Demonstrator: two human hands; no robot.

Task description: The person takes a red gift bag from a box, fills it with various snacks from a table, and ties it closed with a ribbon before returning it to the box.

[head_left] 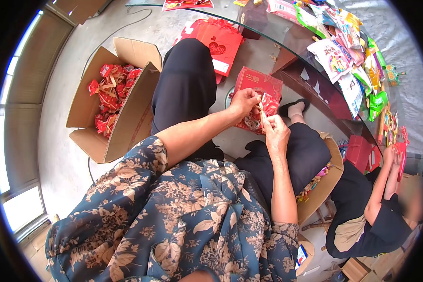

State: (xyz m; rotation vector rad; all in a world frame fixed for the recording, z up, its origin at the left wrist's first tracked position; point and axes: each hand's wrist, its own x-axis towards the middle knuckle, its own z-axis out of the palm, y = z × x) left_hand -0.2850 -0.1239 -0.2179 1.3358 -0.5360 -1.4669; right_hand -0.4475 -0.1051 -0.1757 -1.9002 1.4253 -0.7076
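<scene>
My left hand (246, 101) and my right hand (276, 131) are close together in front of my knees, each with its fingers pinched. Between them runs a thin gold-coloured ribbon (262, 112), an end in each hand. It seems to belong to a shiny red gift bag (270, 104) just beneath my fingers. Under my hands is a red printed box (259, 81), with more red and pale material in its near part. My fingers hide some of the bag and the box.
On my left stands an open carton (130, 141) of red wrapped bundles (113, 91). Red gift bags (218, 44) lie ahead. Snack packets (331, 58) cover the glass table at right. Another carton (331, 188) is by my right leg. A co-worker (371, 221) sits at the right.
</scene>
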